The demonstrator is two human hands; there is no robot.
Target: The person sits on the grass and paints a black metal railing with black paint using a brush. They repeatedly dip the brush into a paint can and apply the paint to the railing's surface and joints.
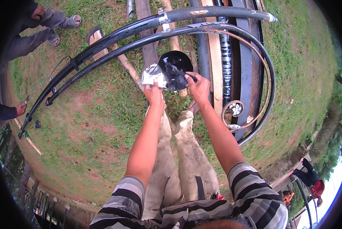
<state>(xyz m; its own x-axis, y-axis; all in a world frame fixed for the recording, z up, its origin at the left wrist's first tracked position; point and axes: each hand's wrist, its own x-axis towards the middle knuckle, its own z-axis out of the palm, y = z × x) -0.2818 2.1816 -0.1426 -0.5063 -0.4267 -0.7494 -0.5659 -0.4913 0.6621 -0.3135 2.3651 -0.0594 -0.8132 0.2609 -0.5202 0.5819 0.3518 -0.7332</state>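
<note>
My left hand (154, 94) is closed on the lower edge of a white sheet or flat piece (154, 75) smeared with black. My right hand (199, 88) grips the dark handle of a tool (189, 76), whose working end I cannot make out against the black behind it. Both are over a round black pan (174, 57) with dark, shiny, smeared contents, and the white piece overlaps the pan's left side. Beneath the pan runs a weathered plank (148, 47).
Long bent black pipes (113, 38) arch beyond the pan, with a metal clamp (163, 21) on them. Planks, beams (216, 65) and a coiled brown tube (268, 82) lie to the right. Another person's hand (22, 108) is at the left; someone's feet (74, 21) stand at the far left.
</note>
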